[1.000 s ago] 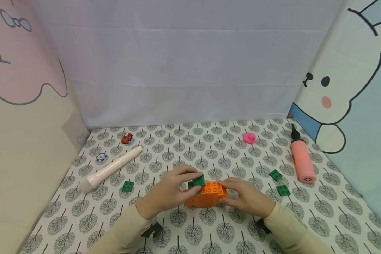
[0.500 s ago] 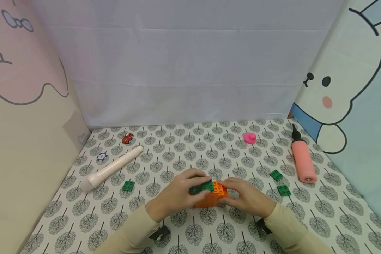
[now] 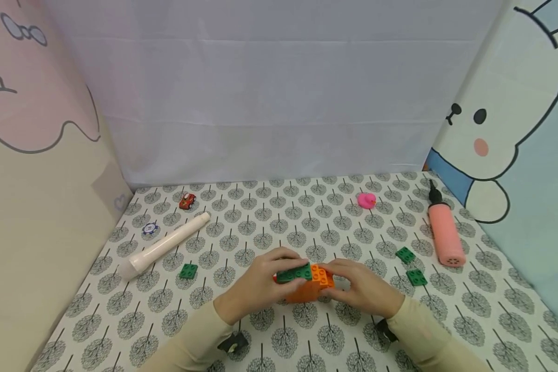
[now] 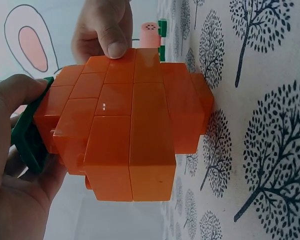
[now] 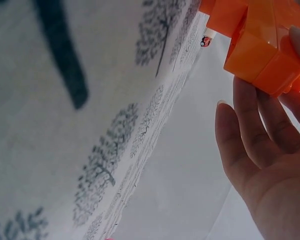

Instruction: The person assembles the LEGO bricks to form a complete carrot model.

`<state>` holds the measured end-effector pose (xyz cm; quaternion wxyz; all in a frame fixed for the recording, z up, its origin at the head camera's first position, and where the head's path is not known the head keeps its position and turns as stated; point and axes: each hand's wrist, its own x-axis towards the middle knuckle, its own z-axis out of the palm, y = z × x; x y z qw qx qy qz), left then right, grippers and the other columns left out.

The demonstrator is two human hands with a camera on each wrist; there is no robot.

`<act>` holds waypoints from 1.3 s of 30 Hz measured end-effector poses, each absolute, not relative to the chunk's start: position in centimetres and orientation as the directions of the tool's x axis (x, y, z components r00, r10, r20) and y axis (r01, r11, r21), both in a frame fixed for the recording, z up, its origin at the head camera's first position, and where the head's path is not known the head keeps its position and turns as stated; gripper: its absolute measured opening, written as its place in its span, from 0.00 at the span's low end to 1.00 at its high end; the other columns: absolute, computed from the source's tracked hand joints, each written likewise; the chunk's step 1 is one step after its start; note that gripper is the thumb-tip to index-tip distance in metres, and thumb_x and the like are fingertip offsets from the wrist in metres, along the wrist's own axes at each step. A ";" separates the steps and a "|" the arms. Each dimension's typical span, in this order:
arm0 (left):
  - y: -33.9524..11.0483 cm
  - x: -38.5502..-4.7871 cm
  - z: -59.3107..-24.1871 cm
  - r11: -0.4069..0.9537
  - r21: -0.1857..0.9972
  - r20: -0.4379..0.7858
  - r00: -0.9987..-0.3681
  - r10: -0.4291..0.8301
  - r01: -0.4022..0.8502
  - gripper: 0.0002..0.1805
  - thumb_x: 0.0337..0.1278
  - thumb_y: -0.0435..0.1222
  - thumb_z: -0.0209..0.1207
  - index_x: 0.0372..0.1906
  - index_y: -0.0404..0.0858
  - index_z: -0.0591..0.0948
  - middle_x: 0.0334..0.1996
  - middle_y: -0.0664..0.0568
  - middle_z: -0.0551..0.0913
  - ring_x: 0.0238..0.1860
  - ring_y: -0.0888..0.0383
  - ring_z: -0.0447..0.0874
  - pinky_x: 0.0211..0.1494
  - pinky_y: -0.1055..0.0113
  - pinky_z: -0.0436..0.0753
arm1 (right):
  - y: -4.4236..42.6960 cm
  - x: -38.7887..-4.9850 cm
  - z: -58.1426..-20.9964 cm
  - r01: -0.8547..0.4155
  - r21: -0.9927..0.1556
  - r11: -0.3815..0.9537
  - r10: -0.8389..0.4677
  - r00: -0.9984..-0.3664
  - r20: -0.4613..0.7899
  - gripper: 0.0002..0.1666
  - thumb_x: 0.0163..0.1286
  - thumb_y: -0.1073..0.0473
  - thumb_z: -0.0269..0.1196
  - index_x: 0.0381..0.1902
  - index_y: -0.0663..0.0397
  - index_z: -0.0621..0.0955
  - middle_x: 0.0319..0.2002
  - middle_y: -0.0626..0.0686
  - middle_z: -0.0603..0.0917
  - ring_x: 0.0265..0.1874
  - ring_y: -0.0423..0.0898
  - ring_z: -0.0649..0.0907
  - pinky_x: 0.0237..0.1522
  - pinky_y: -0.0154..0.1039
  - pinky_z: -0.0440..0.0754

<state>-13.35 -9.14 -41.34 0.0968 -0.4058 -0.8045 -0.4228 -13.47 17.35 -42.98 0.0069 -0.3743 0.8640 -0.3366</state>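
Note:
An orange toy-brick build (image 3: 302, 293) stands at the front middle of the table, stepped in shape, as its brick rows (image 4: 115, 115) show in the left wrist view. My left hand (image 3: 256, 280) pinches a green brick plate (image 3: 295, 274) over the left part of the build's top. In the left wrist view that green plate (image 4: 27, 132) leans at an angle, one end against the bricks and a gap at the other. On the build's right side, my right hand (image 3: 365, 288) grips it between thumb and fingers. The left fingers partly cover the green plate.
One green brick (image 3: 188, 271) lies left of the hands; two more green bricks (image 3: 416, 278) lie right. Farther out are a white tube (image 3: 167, 245), a poker chip (image 3: 150, 228), a toy car (image 3: 187, 201), a pink duck (image 3: 366, 200) and a pink pump (image 3: 445, 235).
My left hand has moved a little to the right, bringing the green plate farther along the build's top. The right hand stays on the build's right side. Little differs over the last half second.

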 end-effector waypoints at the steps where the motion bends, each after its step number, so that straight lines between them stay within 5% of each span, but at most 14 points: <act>1: -9.2 -13.4 -41.3 0.316 0.608 0.490 -0.657 0.572 0.728 0.21 0.59 0.38 0.68 0.57 0.38 0.84 0.53 0.53 0.82 0.51 0.61 0.81 0.51 0.74 0.83 | 17.4 -13.5 -43.0 -0.643 -0.582 0.497 -0.651 -0.720 0.240 0.29 0.69 0.47 0.66 0.66 0.45 0.78 0.52 0.39 0.83 0.49 0.37 0.81 0.51 0.43 0.84; 17: -9.1 -13.1 -41.0 0.359 0.601 0.462 -0.677 0.573 0.714 0.21 0.58 0.38 0.69 0.56 0.37 0.84 0.51 0.53 0.82 0.50 0.61 0.81 0.51 0.75 0.83 | 17.4 -13.6 -43.1 -0.662 -0.549 0.510 -0.648 -0.716 0.261 0.29 0.69 0.47 0.66 0.66 0.47 0.77 0.52 0.40 0.83 0.49 0.38 0.82 0.52 0.42 0.84; 30: -10.9 -12.6 -43.2 0.345 0.649 0.525 -0.728 0.441 0.678 0.28 0.53 0.40 0.72 0.60 0.40 0.80 0.54 0.51 0.85 0.52 0.59 0.83 0.54 0.66 0.85 | 17.4 -13.4 -42.9 -0.613 -0.579 0.537 -0.633 -0.747 0.203 0.31 0.68 0.43 0.65 0.66 0.46 0.78 0.52 0.38 0.83 0.50 0.38 0.81 0.55 0.42 0.83; 39: -11.1 -12.7 -43.2 0.337 0.626 0.553 -0.705 0.444 0.703 0.27 0.53 0.38 0.72 0.60 0.39 0.80 0.52 0.51 0.85 0.49 0.59 0.84 0.51 0.66 0.85 | 21.3 -11.9 -41.8 -0.572 -0.490 0.658 -0.521 -0.815 0.253 0.31 0.68 0.47 0.66 0.66 0.50 0.77 0.56 0.50 0.82 0.53 0.47 0.82 0.53 0.53 0.83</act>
